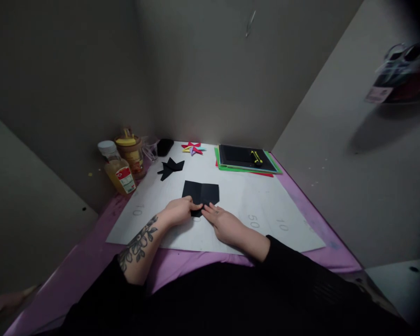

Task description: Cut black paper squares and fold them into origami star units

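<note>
A sheet of black paper [210,192] lies in front of me with a vertical crease down its middle and its lower corners folded in. My left hand [180,211] is closed at the paper's lower left edge, its thumb and forefinger pressing near the crease. On the lower right edge rests my right hand [224,224], fingers stretched out flat against the paper. The paper's bottom point shows between the hands; the fingers cover part of the folds. Farther back on the left is a folded black paper piece [171,168] with several points.
A white sheet [238,196] with pencilled numbers covers the pink cloth [185,261]. Behind stand a multicoloured paper star [193,148], a phone-like black object [165,147] and a paper stack [231,157] bearing a yellow-black cutter [256,158]. Bottles [121,170] and a jar [131,151] stand left.
</note>
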A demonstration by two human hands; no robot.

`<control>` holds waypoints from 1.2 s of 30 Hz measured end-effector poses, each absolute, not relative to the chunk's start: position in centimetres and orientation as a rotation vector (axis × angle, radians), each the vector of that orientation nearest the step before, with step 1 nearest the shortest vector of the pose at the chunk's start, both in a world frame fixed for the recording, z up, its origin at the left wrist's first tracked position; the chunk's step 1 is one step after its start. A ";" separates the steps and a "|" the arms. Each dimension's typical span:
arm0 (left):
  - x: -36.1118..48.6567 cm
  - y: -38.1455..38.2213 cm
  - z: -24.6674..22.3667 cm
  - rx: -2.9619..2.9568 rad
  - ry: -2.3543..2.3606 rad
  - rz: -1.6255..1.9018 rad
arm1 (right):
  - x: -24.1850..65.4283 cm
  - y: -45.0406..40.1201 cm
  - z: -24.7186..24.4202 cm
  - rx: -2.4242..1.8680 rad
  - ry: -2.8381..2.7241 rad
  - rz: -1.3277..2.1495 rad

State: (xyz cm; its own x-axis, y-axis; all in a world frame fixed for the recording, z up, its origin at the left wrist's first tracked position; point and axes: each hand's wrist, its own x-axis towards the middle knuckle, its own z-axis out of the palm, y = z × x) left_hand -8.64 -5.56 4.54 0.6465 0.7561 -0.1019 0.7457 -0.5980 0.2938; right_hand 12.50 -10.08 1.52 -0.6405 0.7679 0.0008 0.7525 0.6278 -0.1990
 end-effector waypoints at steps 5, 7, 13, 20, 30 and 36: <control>-8.3 -6.4 4.6 2.562 1.279 0.000 | 13.6 -8.6 3.2 -1.596 -2.761 0.085; -8.2 -6.7 4.8 2.583 1.295 -0.021 | 14.1 -7.9 4.0 -1.695 -2.757 -0.004; -7.8 -7.8 4.5 2.659 1.375 -0.021 | 13.3 -7.3 5.4 -1.611 -2.779 0.047; -6.6 -9.4 4.1 2.732 1.471 0.010 | 12.0 -6.7 3.3 -1.590 -2.806 0.242; -6.4 -9.6 4.8 2.663 1.495 -0.037 | 13.6 -7.7 2.8 -1.667 -2.801 0.098; -6.6 -9.4 4.9 2.651 1.488 -0.038 | 15.4 -8.3 3.3 -1.844 -2.753 0.031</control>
